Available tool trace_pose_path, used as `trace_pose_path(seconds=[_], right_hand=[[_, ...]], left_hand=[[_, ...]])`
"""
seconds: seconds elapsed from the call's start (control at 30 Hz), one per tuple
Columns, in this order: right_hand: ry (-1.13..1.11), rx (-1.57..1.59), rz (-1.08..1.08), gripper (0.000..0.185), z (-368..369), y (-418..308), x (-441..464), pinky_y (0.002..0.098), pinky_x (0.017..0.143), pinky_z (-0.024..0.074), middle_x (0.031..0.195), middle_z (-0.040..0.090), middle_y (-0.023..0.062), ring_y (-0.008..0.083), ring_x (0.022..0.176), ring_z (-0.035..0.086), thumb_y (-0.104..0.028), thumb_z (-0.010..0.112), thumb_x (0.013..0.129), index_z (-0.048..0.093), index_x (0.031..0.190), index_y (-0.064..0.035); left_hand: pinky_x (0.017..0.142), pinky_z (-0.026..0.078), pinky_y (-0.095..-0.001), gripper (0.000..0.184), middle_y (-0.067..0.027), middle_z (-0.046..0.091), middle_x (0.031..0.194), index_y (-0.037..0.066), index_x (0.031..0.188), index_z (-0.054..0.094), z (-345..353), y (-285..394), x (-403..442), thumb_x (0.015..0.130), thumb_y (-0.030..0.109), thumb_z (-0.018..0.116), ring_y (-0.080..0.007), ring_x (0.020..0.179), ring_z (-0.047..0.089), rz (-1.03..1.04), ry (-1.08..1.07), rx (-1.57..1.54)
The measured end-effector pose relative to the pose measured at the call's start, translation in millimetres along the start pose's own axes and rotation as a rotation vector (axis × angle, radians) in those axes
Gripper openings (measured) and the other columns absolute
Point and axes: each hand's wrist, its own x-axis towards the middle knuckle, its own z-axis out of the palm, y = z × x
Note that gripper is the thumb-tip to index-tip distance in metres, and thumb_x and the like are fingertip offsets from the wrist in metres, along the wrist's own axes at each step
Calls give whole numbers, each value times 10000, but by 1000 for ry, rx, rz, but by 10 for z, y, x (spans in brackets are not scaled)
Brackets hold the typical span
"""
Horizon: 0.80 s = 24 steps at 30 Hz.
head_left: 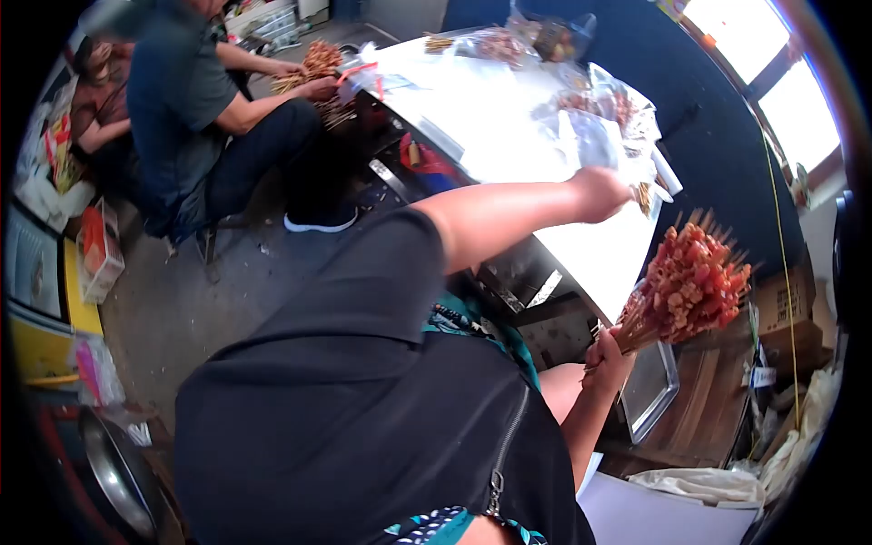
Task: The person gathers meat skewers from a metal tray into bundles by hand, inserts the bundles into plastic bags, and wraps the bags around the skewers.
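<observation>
My right hand (609, 356) is closed around the sticks of a thick bundle of meat skewers (695, 282). The red and pink meat fans out beyond the hand, over the table's near right corner. My left hand (601, 195) reaches across the white table (500, 145), its fingers curled. What those fingers hold, if anything, is hidden and slightly blurred. Clear plastic bags (595, 136) lie just past the left hand, and more skewers (645, 195) show beside it.
A seated person (182, 118) at the far left handles another skewer bundle (320, 62); a second person (100, 118) sits behind. A metal tray (652, 391) rests below my right hand. Cardboard boxes (786, 300) stand at the right, and a metal basin (118, 472) sits at lower left.
</observation>
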Motion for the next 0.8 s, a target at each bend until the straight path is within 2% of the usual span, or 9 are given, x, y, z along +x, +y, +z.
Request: trace_pose_path(seconds=[0.13, 0.23, 0.3, 0.37, 0.47, 0.53, 0.67, 0.73, 0.8], right_hand=[[23, -19, -60, 149, 100, -66, -182, 207, 347, 247, 563, 416, -11, 58, 376, 340, 60, 576, 771, 519, 859, -45], [31, -64, -118, 132, 126, -132, -254, 221, 353, 260, 533, 395, -6, 69, 374, 330, 52, 564, 794, 514, 883, -32], [37, -80, -123, 129, 194, -212, -312, 222, 353, 256, 531, 397, -5, 66, 377, 330, 55, 565, 797, 512, 883, -24], [37, -69, -139, 124, 221, -211, -336, 221, 355, 258, 529, 398, -4, 64, 379, 330, 56, 562, 801, 508, 884, -19], [63, -37, -152, 120, 239, -155, -319, 220, 360, 265, 527, 400, -4, 66, 380, 339, 59, 559, 800, 511, 875, -20], [13, -22, -130, 114, 196, -96, -298, 219, 364, 269, 536, 410, -1, 70, 381, 350, 57, 560, 799, 515, 866, -24], [150, -100, -109, 135, 178, -98, -400, 216, 369, 297, 561, 442, -1, 76, 388, 385, 65, 585, 777, 519, 856, -23], [135, -252, -129, 157, 117, -73, -454, 214, 363, 308, 568, 455, 1, 78, 384, 402, 74, 605, 759, 527, 858, -18], [177, -307, -108, 167, 73, -48, -486, 214, 358, 308, 573, 463, 4, 79, 383, 411, 75, 616, 750, 530, 861, -16]], left_hand=[[783, 452, -413, 191, -206, 596, 928, 33, 1052, 461, -275, 14, 963, 863, 61, 465, -368, 892, 586, -828, 660, -643], [767, 477, -333, 366, -157, 528, 1012, 46, 1112, 426, -578, -188, 1366, 777, -99, 449, -280, 854, 598, -620, 1145, -766], [695, 502, -303, 486, -160, 509, 1032, 46, 1206, 391, -843, -304, 1346, 753, -117, 456, -236, 775, 607, -494, 1036, -1213], [628, 506, -280, 552, -158, 505, 1024, 50, 1256, 363, -822, -418, 1143, 741, -113, 475, -196, 693, 603, -399, 1070, -829], [892, 438, -335, 517, -188, 517, 1094, 8, 1243, 382, -536, -477, 640, 751, -44, 534, -290, 1046, 524, -467, 1063, -614], [974, 387, -364, 604, -188, 480, 1178, 6, 1262, 359, -221, -410, 215, 709, -18, 602, -305, 1105, 491, -450, 991, -814], [954, 398, -389, 823, -206, 477, 1189, -20, 1288, 320, 276, -337, -785, 630, 233, 744, -325, 1153, 464, -703, 505, -717], [1010, 360, -389, 1004, -223, 409, 1268, -41, 1342, 195, 345, -314, -1092, 587, 231, 798, -334, 1205, 414, -837, 440, -522], [1043, 318, -406, 1088, -246, 343, 1313, -50, 1368, 130, -106, -118, -1104, 561, 185, 821, -351, 1249, 349, -715, 451, -527]])
